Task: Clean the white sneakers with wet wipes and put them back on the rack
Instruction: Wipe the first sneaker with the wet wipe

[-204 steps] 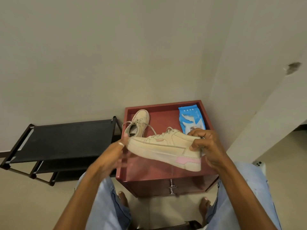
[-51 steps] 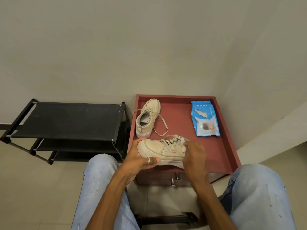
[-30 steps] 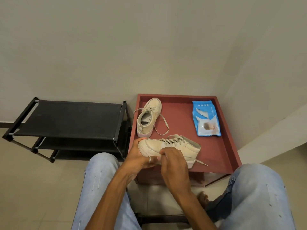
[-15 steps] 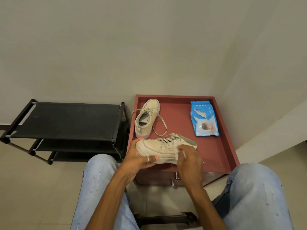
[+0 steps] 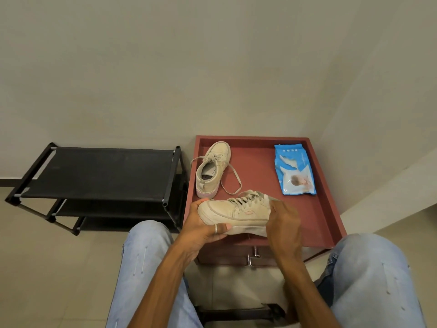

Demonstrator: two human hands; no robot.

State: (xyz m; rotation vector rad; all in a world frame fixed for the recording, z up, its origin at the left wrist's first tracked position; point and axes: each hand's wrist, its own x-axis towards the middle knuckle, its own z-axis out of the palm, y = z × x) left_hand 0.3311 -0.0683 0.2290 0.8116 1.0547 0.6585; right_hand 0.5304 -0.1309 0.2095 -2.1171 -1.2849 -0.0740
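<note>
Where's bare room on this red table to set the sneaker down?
Bare tabletop lies between the other sneaker and the wipes pack, and by the right rim below the pack. The near edge is crowded: left hand, right hand, held sneaker. The rack has a bare top shelf too.

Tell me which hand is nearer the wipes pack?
Right. The right hand grips the held sneaker at its heel, just short of the wipes pack; the left hand cups the toe, farther left.
</note>
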